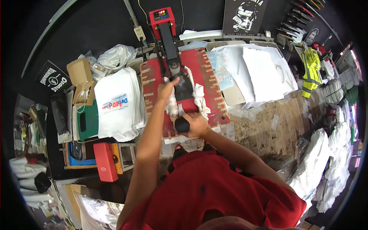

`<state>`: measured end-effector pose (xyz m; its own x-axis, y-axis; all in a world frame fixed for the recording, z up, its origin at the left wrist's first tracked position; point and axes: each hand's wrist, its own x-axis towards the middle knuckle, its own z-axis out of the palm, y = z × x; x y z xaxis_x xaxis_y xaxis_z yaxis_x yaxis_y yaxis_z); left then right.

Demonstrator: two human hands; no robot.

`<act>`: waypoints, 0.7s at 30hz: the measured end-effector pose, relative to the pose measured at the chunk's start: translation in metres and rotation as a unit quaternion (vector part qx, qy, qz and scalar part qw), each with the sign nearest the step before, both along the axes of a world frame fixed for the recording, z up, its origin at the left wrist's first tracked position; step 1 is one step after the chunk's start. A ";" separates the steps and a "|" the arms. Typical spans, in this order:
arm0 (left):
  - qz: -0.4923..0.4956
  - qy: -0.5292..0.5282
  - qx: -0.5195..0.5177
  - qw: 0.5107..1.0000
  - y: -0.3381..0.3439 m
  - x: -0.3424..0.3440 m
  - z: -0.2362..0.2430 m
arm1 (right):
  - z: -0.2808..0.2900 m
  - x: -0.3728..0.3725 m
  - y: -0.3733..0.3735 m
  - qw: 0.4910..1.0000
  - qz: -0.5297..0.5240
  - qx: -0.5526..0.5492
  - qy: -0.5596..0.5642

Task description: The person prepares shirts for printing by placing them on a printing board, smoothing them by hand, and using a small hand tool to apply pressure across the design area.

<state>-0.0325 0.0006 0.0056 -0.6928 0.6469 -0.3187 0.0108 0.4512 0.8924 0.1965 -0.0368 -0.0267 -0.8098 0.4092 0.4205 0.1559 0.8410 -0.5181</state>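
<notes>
A heat press with a red top plate [191, 61] stands in front of me, with a black arm [167, 40] running down its middle. Its lever frame is wound with white cloth [199, 97]. My right hand [196, 124] is closed round the black-ended lever handle [182, 125] at the near edge of the plate. Farther up, my left hand [167, 91] grips the left bar of that frame, its thumb laid over toward the central joint. The fingers' undersides are hidden. Whatever lies beneath the plate cannot be seen.
Left of the press lies a stack of white printed bags [115, 101], beside an open cardboard box [82, 78]. White sheets [262, 73] cover the bench on the right. A red case [105, 161] sits low at left; a yellow vest [311, 71] hangs at right.
</notes>
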 end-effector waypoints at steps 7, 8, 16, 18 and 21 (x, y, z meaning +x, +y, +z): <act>-0.014 0.070 -0.073 0.995 0.013 0.009 0.012 | 0.017 -0.001 -0.002 0.994 -0.050 -0.057 -0.082; -0.079 0.228 -0.118 0.963 0.016 -0.005 0.017 | 0.043 0.002 -0.007 0.999 -0.028 -0.028 -0.033; -0.114 0.155 -0.049 0.980 -0.025 -0.038 0.005 | 0.093 0.016 -0.019 0.998 0.030 -0.057 0.010; -0.118 0.187 -0.041 0.974 -0.039 0.006 0.021 | 0.096 0.049 -0.007 0.978 0.101 -0.177 0.043; -0.126 0.049 0.022 0.991 -0.136 0.044 0.047 | 0.111 0.112 -0.030 0.920 0.255 -0.296 0.030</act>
<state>0.0119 -0.1355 0.0524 -0.5328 0.8158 -0.2251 0.2057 0.3829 0.9006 0.3090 -0.0667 0.0843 -0.9424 0.1544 0.2968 -0.2245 0.3656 -0.9033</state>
